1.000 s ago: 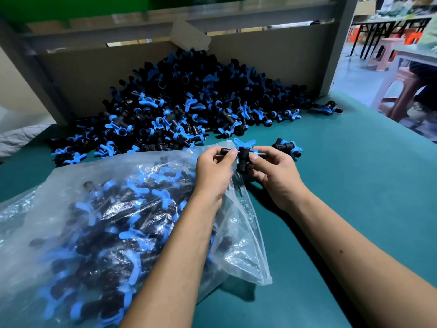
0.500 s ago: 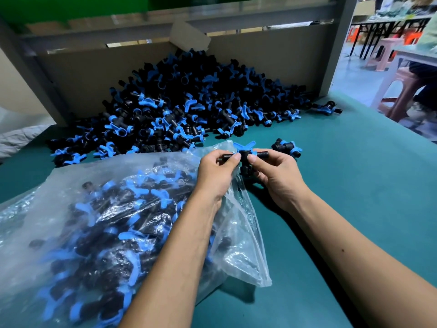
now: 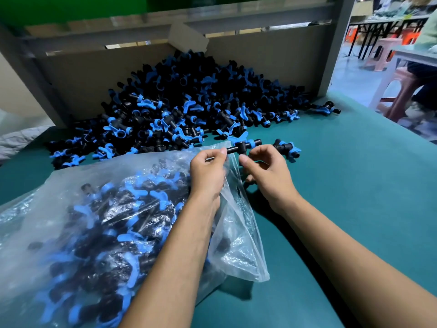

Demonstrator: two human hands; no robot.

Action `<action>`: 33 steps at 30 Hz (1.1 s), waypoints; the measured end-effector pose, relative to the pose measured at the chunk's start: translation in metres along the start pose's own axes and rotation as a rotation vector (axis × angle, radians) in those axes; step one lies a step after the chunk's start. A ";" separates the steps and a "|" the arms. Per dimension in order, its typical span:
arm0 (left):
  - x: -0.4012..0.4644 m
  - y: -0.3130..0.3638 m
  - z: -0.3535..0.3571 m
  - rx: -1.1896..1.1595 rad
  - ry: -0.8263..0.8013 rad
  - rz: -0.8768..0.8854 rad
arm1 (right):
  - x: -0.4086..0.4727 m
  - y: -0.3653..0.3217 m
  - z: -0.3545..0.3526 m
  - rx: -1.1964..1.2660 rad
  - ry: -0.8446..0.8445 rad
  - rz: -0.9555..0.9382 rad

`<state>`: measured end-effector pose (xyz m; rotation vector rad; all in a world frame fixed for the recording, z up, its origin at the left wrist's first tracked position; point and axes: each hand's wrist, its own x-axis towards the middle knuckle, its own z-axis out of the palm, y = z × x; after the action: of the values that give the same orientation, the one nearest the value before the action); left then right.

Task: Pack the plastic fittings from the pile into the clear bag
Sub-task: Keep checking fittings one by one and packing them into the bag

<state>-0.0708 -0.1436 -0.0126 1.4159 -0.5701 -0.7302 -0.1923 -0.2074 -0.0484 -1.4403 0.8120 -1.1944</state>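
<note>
Fittings: one black T-shaped piece (image 3: 243, 146) with a blue wing collar is held level between both hands, just above the mouth of the clear bag (image 3: 99, 209) and near the front edge of the pile (image 3: 189, 102). Left hand (image 3: 208, 171) pinches its left stub between thumb and fingertips, the bag's film bunched under the same hand; right hand (image 3: 264, 166) has its fingers curled round the right end. Progress, as judged: bag already bulges with black-and-blue parts, perhaps a large share of its room used, but the pile against the cardboard backing (image 3: 260, 58) remains big, so most packing is left. A stray fitting (image 3: 286, 147) lies on the bench (image 3: 354, 185) just right of the right hand; another (image 3: 327, 108) sits well off at the pile's far right. Materials: fittings are hard, matte black plastic tubes with glossy blue winged rings, irregular and likely to snag. Bag is thin, crinkled, shiny film, limp, mouth only partly open. Bench covering is smooth teal mat.
</note>
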 end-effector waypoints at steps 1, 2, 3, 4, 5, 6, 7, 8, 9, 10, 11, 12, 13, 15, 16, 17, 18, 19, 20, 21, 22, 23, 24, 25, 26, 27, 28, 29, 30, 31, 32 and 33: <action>-0.001 0.000 0.000 -0.013 -0.023 -0.007 | -0.002 0.000 0.001 -0.083 -0.023 -0.028; -0.001 0.000 0.001 -0.018 -0.051 -0.009 | -0.003 0.001 0.000 -0.143 -0.016 -0.056; -0.002 0.000 0.001 -0.012 -0.075 -0.005 | -0.003 0.002 -0.001 -0.178 0.016 -0.080; -0.002 0.000 0.001 0.001 -0.090 0.005 | -0.002 0.002 -0.002 -0.183 0.057 -0.087; -0.003 0.000 0.001 0.005 -0.099 0.019 | -0.001 0.001 -0.002 -0.145 0.090 -0.069; -0.005 0.001 0.002 -0.010 -0.111 0.032 | -0.001 0.000 -0.002 -0.063 0.110 -0.032; -0.006 0.002 0.002 -0.035 -0.128 0.041 | 0.000 -0.002 -0.002 0.045 0.115 0.013; -0.007 0.002 0.002 -0.057 -0.143 0.048 | 0.001 -0.005 -0.002 0.163 0.110 0.061; -0.008 0.003 0.002 -0.070 -0.146 0.056 | 0.002 -0.008 -0.004 0.275 0.098 0.112; -0.009 0.004 0.002 -0.079 -0.133 0.065 | 0.003 -0.011 -0.006 0.377 0.083 0.167; -0.009 0.006 0.001 -0.095 -0.107 0.074 | 0.005 -0.012 -0.009 0.470 0.070 0.227; -0.009 0.008 0.000 -0.120 -0.079 0.079 | 0.006 -0.014 -0.013 0.551 0.060 0.290; -0.009 0.011 -0.001 -0.148 -0.056 0.082 | 0.007 -0.016 -0.016 0.619 0.053 0.352; -0.010 0.016 -0.002 -0.197 -0.026 0.095 | 0.008 -0.017 -0.019 0.701 0.022 0.445; -0.011 0.019 -0.002 -0.220 -0.017 0.104 | 0.008 -0.018 -0.020 0.712 0.001 0.474; -0.011 0.021 -0.003 -0.243 -0.010 0.114 | 0.009 -0.018 -0.021 0.716 -0.016 0.492; -0.011 0.024 -0.003 -0.263 -0.005 0.126 | 0.009 -0.018 -0.021 0.718 -0.026 0.503; -0.012 0.026 -0.004 -0.283 0.000 0.139 | 0.010 -0.018 -0.021 0.720 -0.032 0.509; -0.012 0.029 -0.004 -0.303 0.005 0.150 | 0.009 -0.018 -0.021 0.715 -0.040 0.509; -0.012 0.031 -0.004 -0.319 0.011 0.162 | 0.009 -0.018 -0.022 0.693 -0.053 0.493; -0.012 0.033 -0.004 -0.326 0.019 0.177 | 0.008 -0.018 -0.022 0.650 -0.080 0.460; -0.012 0.035 -0.004 -0.321 0.033 0.195 | 0.007 -0.017 -0.022 0.586 -0.122 0.403; -0.012 0.037 -0.004 -0.309 0.051 0.218 | 0.004 -0.017 -0.021 0.508 -0.174 0.329; -0.012 0.039 -0.003 -0.295 0.067 0.249 | 0.002 -0.016 -0.019 0.429 -0.228 0.254; -0.013 0.041 -0.003 -0.276 0.078 0.290 | -0.001 -0.016 -0.016 0.352 -0.267 0.192; -0.014 0.042 -0.002 -0.251 0.086 0.341 | -0.003 -0.017 -0.012 0.270 -0.286 0.144; -0.014 0.044 -0.002 -0.212 0.099 0.402 | -0.005 -0.020 -0.008 0.183 -0.290 0.103; -0.015 0.046 -0.003 -0.153 0.117 0.472 | -0.007 -0.023 -0.005 0.089 -0.290 0.062; -0.016 0.049 -0.003 -0.077 0.137 0.545 | -0.009 -0.027 -0.001 -0.006 -0.291 0.016; -0.017 0.051 -0.003 -0.002 0.147 0.609 | -0.011 -0.029 0.002 -0.085 -0.299 -0.032; -0.019 0.053 -0.003 0.055 0.147 0.655 | -0.013 -0.032 0.005 -0.142 -0.309 -0.068; -0.021 0.055 -0.002 0.091 0.139 0.686 | -0.016 -0.036 0.009 -0.154 -0.333 -0.094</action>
<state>-0.0768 -0.1260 0.0430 1.2262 -0.9209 -0.0582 -0.1922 -0.1821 -0.0166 -1.7637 0.6202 -0.9398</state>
